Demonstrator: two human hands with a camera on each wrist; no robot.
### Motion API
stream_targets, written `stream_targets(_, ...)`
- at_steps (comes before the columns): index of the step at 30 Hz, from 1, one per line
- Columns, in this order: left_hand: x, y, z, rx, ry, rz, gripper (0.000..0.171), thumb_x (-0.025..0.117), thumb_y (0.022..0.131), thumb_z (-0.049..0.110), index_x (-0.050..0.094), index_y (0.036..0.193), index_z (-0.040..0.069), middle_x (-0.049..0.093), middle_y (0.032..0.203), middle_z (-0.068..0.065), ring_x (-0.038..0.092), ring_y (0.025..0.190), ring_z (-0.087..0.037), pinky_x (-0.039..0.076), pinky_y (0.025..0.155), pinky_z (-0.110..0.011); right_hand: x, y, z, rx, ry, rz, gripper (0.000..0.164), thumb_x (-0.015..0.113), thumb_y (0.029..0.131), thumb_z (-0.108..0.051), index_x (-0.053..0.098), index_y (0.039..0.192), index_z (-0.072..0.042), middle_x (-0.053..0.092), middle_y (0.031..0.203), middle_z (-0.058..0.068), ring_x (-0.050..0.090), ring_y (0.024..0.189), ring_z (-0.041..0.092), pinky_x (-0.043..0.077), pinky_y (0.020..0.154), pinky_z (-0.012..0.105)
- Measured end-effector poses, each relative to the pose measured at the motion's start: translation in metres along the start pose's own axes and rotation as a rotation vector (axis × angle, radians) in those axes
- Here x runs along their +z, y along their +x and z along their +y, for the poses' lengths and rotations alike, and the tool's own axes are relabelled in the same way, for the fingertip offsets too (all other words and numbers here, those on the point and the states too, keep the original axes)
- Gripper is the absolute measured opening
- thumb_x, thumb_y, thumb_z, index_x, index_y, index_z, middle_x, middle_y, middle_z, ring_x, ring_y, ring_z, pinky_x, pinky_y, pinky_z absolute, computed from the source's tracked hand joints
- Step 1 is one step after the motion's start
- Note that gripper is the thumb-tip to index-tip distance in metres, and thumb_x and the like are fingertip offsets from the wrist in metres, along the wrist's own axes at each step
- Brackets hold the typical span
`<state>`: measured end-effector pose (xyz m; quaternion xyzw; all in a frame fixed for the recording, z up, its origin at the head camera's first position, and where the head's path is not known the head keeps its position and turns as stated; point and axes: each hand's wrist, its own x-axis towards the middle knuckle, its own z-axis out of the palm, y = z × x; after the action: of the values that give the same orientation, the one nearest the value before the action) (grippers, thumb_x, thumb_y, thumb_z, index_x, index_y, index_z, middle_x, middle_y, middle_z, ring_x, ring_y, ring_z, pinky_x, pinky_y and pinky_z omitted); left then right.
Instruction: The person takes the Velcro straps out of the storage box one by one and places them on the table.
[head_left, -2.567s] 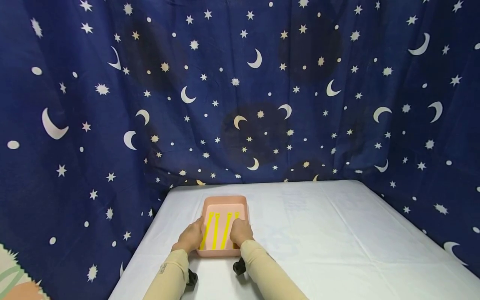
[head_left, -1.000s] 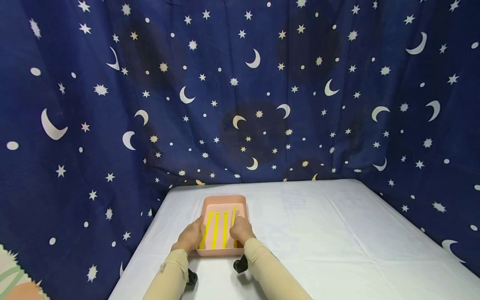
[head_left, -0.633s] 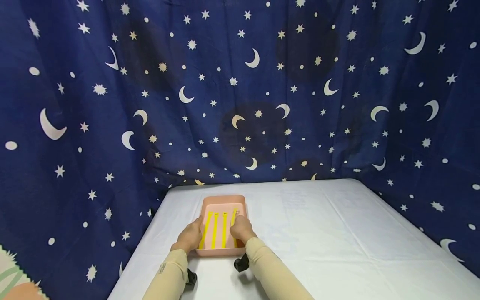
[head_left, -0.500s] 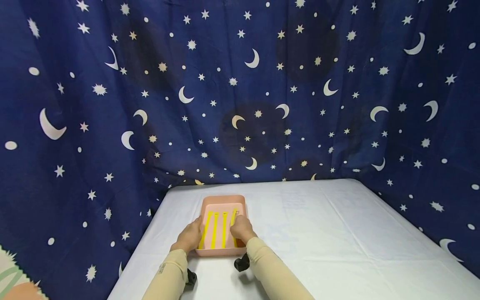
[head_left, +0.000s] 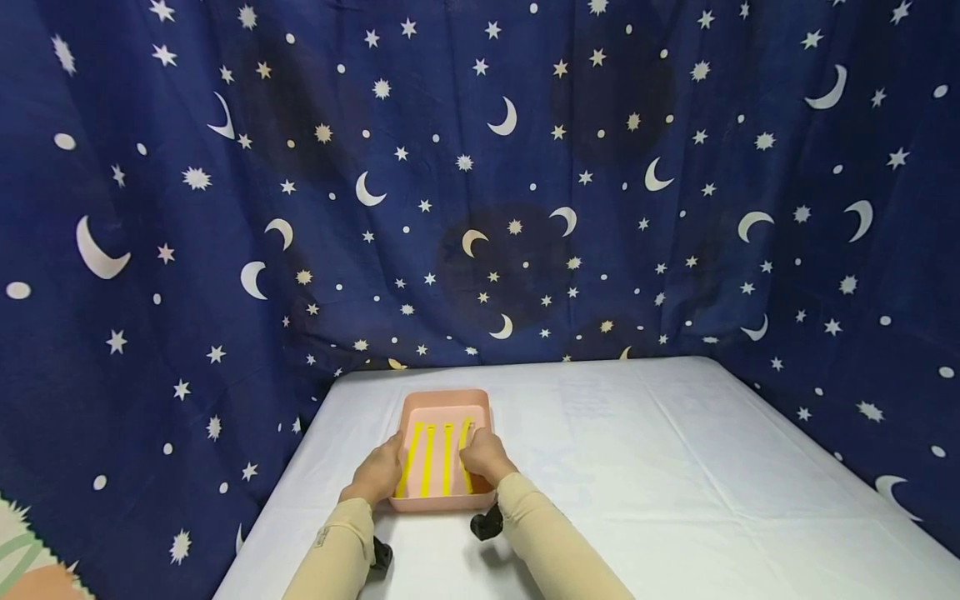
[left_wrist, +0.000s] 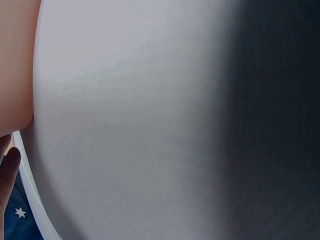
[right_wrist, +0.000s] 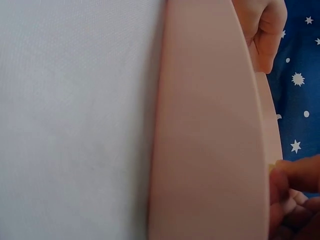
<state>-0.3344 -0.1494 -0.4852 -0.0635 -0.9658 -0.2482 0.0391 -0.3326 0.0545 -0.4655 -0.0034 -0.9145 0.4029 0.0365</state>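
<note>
A shallow pink tray (head_left: 446, 503) sits on the white-covered table, with several long yellow straps lying lengthwise in it. Each strap, such as the second from left (head_left: 428, 458), has a wider slotted end pointing away from me. My left hand (head_left: 377, 473) holds the tray's left side, thumb over the rim. Inside the right part of the tray, my right hand (head_left: 486, 456) pinches the rightmost strap (head_left: 465, 433), which leans slightly. The right wrist view shows thumb and finger (right_wrist: 295, 175) together on a bit of yellow. Only fingertips (left_wrist: 11, 165) of the left hand appear in the left wrist view.
A white cloth (head_left: 675, 475) covers the table, stretching far to the right of the tray. Behind and around it hangs a dark blue curtain (head_left: 420, 250) with moons and stars. Black wrist mounts (head_left: 487, 523) sit under both sleeves.
The third strap has gone from slanted to nearly straight, farther from the rightmost one. My right hand has shifted slightly, with the rightmost strap's far end now showing. The left hand stays put.
</note>
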Motion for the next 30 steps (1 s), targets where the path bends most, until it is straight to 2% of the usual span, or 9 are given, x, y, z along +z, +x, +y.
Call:
stream_targets(4, -0.001, 0.0, 0.001, -0.007, -0.01, 0.001, 0.049, 0.043, 0.104, 0.006, 0.038, 0.152, -0.001, 0.047, 0.152, -0.021, 0.049, 0.138, -0.038, 0.04, 0.117, -0.054, 0.0, 0.002, 0.002, 0.012, 0.053, -0.025, 0.022, 0.063, 0.087, -0.004, 0.05, 0.071, -0.008, 0.047, 0.064, 0.003, 0.046, 0.054, 0.015, 0.037, 0.046, 0.02)
stream_targets(10, -0.001, -0.001, 0.003, -0.016, -0.01, -0.007, 0.049, 0.042, 0.104, 0.006, 0.037, 0.153, 0.0, 0.047, 0.152, -0.021, 0.049, 0.138, -0.038, 0.04, 0.116, -0.054, -0.003, 0.002, 0.004, -0.016, 0.126, -0.059, 0.04, 0.062, 0.095, -0.008, 0.045, 0.059, -0.012, 0.046, 0.051, 0.0, 0.043, 0.043, 0.012, 0.036, 0.041, 0.02)
stream_targets(13, -0.001, -0.001, 0.002, -0.013, -0.014, -0.004, 0.049, 0.043, 0.104, 0.006, 0.038, 0.152, 0.0, 0.047, 0.152, -0.021, 0.049, 0.138, -0.038, 0.04, 0.116, -0.054, -0.004, 0.001, 0.005, -0.012, 0.158, -0.089, 0.043, 0.06, 0.097, -0.01, 0.048, 0.056, -0.012, 0.047, 0.047, -0.002, 0.042, 0.041, 0.01, 0.035, 0.04, 0.02)
stream_targets(18, 0.0, 0.0, 0.0, -0.021, -0.006, -0.014, 0.048, 0.041, 0.105, 0.006, 0.037, 0.153, -0.001, 0.045, 0.154, -0.021, 0.046, 0.14, -0.038, 0.038, 0.118, -0.053, -0.007, -0.001, 0.007, -0.03, 0.192, -0.122, 0.05, 0.06, 0.098, -0.01, 0.045, 0.051, -0.014, 0.048, 0.046, -0.002, 0.041, 0.04, 0.01, 0.032, 0.039, 0.02)
stream_targets(25, 0.002, 0.0, 0.001, -0.041, -0.015, -0.021, 0.05, 0.043, 0.104, 0.005, 0.036, 0.153, 0.0, 0.044, 0.154, -0.02, 0.046, 0.141, -0.038, 0.038, 0.118, -0.053, -0.015, -0.004, 0.006, -0.031, 0.26, -0.148, 0.048, 0.06, 0.098, -0.008, 0.048, 0.052, -0.013, 0.049, 0.047, -0.002, 0.041, 0.042, 0.01, 0.032, 0.04, 0.02)
stream_targets(30, 0.002, 0.001, 0.0, -0.029, 0.0, -0.015, 0.049, 0.044, 0.104, 0.006, 0.037, 0.153, 0.0, 0.045, 0.153, -0.021, 0.047, 0.14, -0.038, 0.039, 0.118, -0.053, -0.018, 0.0, 0.009, -0.049, 0.281, -0.146, 0.048, 0.059, 0.098, -0.007, 0.049, 0.051, -0.013, 0.05, 0.048, -0.003, 0.043, 0.043, 0.009, 0.035, 0.041, 0.018)
